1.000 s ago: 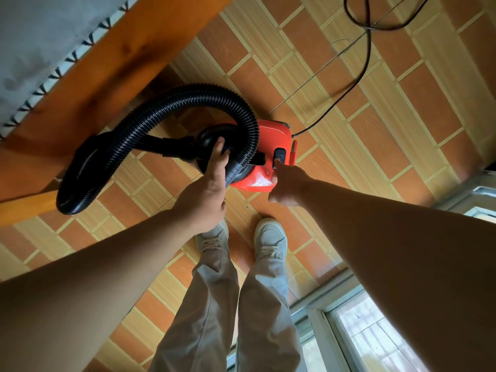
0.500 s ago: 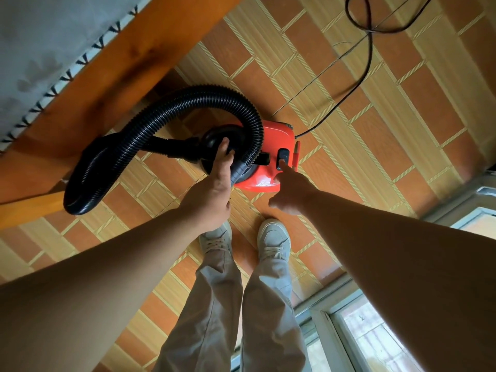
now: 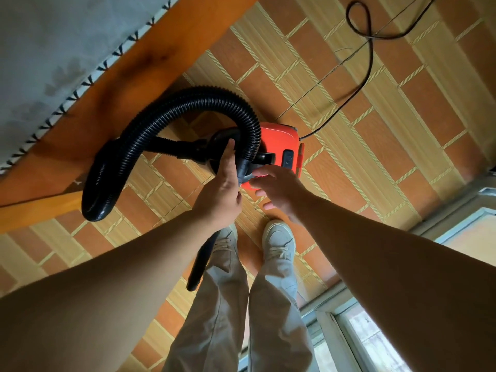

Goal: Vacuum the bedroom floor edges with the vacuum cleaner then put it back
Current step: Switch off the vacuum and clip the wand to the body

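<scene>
Vacuum cleaner [image 3: 279,138] — right hand [image 3: 279,189] has left the switch [image 3: 287,158], fingers [image 3: 268,205] wide; left hand [image 3: 222,186] grips the wand [image 3: 200,264] — vacuuming likely starts.

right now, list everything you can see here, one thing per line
vacuum cleaner: one, red and black, on the floor ahead of the shoes
hose: one, black, ribbed, looping from the vacuum cleaner toward the bed frame
tube: one, black, in the left hand, pointing down
cord: one, black, trailing from the vacuum cleaner, upper right
bed frame: one, orange wood, upper left
bed cover: one, grey, top left
floor: one, orange and tan tiles, throughout
window: one, pale frame, lower right
shoes: two, pale grey, centre
trousers: one pair, beige, bottom centre
left hand: one, bare, grips the tube
right hand: one, bare, fingers spread at the vacuum cleaner's near edge
</scene>
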A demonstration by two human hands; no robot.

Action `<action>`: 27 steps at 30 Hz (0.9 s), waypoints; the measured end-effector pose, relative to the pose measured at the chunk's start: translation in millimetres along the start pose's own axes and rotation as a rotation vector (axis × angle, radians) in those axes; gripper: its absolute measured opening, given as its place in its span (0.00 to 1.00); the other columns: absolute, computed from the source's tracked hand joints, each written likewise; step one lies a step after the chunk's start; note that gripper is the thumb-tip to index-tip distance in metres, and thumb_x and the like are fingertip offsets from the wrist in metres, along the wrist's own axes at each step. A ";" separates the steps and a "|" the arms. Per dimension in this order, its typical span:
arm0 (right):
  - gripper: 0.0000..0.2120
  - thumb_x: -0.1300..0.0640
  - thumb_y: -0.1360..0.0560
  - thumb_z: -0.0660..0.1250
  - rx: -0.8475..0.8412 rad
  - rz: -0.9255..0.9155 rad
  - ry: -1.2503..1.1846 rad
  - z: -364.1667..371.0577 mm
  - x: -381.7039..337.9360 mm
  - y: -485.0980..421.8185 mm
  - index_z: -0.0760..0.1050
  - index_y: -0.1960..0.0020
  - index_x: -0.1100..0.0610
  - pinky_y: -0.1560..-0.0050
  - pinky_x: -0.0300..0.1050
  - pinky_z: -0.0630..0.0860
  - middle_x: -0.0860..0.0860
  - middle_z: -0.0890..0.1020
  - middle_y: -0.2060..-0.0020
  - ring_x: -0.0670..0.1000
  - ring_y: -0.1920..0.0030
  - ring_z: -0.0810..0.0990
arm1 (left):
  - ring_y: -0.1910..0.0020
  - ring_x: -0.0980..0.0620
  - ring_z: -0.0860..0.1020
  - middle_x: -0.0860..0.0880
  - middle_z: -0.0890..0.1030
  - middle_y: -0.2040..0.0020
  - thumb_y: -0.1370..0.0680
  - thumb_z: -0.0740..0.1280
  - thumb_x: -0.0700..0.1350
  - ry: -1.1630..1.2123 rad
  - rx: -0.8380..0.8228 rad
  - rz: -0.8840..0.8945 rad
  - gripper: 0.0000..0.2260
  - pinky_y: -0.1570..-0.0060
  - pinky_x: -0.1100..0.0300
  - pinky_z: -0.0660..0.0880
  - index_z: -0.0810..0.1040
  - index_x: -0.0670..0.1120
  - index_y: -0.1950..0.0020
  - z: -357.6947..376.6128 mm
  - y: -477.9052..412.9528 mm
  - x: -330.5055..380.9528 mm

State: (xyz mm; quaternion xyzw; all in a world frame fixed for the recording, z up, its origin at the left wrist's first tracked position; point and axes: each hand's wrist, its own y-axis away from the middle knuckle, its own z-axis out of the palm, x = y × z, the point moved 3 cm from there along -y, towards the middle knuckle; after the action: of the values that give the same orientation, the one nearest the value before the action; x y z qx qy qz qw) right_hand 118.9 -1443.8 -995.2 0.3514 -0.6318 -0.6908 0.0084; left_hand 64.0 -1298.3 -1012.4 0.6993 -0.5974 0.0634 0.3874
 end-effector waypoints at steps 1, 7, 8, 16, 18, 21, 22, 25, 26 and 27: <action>0.07 0.59 0.21 0.70 -0.015 -0.021 -0.002 3.0 -3.5 1.7 0.80 0.46 0.49 0.57 0.47 0.83 0.50 0.82 0.48 0.47 0.53 0.83 | 0.70 0.57 0.80 0.41 0.61 0.19 0.24 0.72 0.36 0.014 0.008 0.009 0.50 0.69 0.55 0.81 0.37 0.50 0.17 1.9 0.7 -2.6; 0.20 0.64 0.24 0.65 -0.067 -0.076 0.117 15.2 -3.9 9.4 0.78 0.33 0.54 0.45 0.45 0.79 0.48 0.83 0.44 0.45 0.48 0.80 | 0.36 0.55 0.79 0.45 0.68 0.22 0.22 0.71 0.36 0.238 0.032 0.035 0.46 0.36 0.53 0.78 0.42 0.50 0.17 -5.4 14.3 -5.9; 0.21 0.63 0.24 0.66 -0.078 -0.080 0.161 16.7 -2.7 11.1 0.76 0.32 0.54 0.42 0.46 0.79 0.49 0.83 0.43 0.48 0.44 0.81 | 0.34 0.55 0.79 0.46 0.72 0.26 0.22 0.69 0.34 0.308 0.025 0.035 0.43 0.36 0.54 0.78 0.44 0.51 0.18 -9.5 16.7 -3.4; 0.25 0.55 0.27 0.75 -0.156 -0.170 0.316 46.3 3.9 15.8 0.75 0.31 0.52 0.45 0.41 0.77 0.50 0.81 0.41 0.51 0.41 0.80 | 0.38 0.52 0.80 0.46 0.79 0.37 0.17 0.65 0.42 0.423 0.096 -0.140 0.30 0.43 0.62 0.79 0.54 0.45 0.19 -43.0 23.4 7.9; 0.30 0.52 0.27 0.76 -0.143 -0.185 0.296 54.1 2.5 17.6 0.72 0.27 0.53 0.41 0.45 0.77 0.51 0.80 0.39 0.51 0.39 0.79 | 0.44 0.57 0.82 0.50 0.81 0.44 0.17 0.65 0.44 0.438 0.120 -0.158 0.25 0.49 0.67 0.79 0.60 0.43 0.23 -51.7 23.2 7.7; 0.30 0.50 0.26 0.75 -0.130 -0.216 0.276 65.1 -2.1 22.5 0.71 0.26 0.54 0.39 0.45 0.76 0.51 0.79 0.37 0.51 0.37 0.78 | 0.45 0.53 0.83 0.49 0.82 0.44 0.16 0.64 0.49 0.447 0.157 -0.182 0.19 0.48 0.55 0.83 0.65 0.44 0.28 -64.2 23.0 6.2; 0.29 0.49 0.25 0.75 -0.128 -0.226 0.292 68.6 -3.7 24.3 0.72 0.27 0.54 0.39 0.45 0.75 0.51 0.79 0.36 0.51 0.37 0.78 | 0.46 0.51 0.83 0.47 0.82 0.44 0.16 0.64 0.51 0.450 0.167 -0.195 0.19 0.49 0.49 0.83 0.66 0.45 0.29 -67.8 24.3 3.8; 0.26 0.48 0.24 0.74 -0.108 -0.251 0.318 79.0 -7.8 28.4 0.73 0.30 0.55 0.34 0.49 0.74 0.50 0.79 0.35 0.52 0.36 0.78 | 0.47 0.47 0.84 0.46 0.82 0.43 0.19 0.63 0.60 0.487 0.185 -0.249 0.21 0.53 0.42 0.84 0.66 0.50 0.31 -80.3 29.9 -1.2; 0.25 0.48 0.23 0.73 -0.101 -0.258 0.316 81.7 -9.6 30.1 0.73 0.30 0.55 0.33 0.52 0.74 0.51 0.80 0.35 0.52 0.35 0.78 | 0.47 0.47 0.84 0.46 0.82 0.44 0.19 0.63 0.62 0.521 0.193 -0.267 0.21 0.53 0.41 0.84 0.66 0.52 0.32 -83.1 31.4 -2.5; 0.23 0.48 0.23 0.73 -0.095 -0.264 0.314 84.1 -11.5 31.6 0.74 0.31 0.55 0.33 0.54 0.74 0.51 0.80 0.35 0.53 0.35 0.78 | 0.47 0.47 0.85 0.46 0.82 0.44 0.19 0.63 0.61 0.553 0.203 -0.278 0.20 0.55 0.41 0.84 0.66 0.52 0.32 -85.3 32.8 -1.7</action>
State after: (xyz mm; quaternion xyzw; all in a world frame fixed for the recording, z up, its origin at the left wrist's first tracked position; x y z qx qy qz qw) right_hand 72.1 -1372.0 -965.8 0.5339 -0.5380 -0.6515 0.0328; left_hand 66.4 -1243.8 -939.0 0.7654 -0.3588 0.2567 0.4685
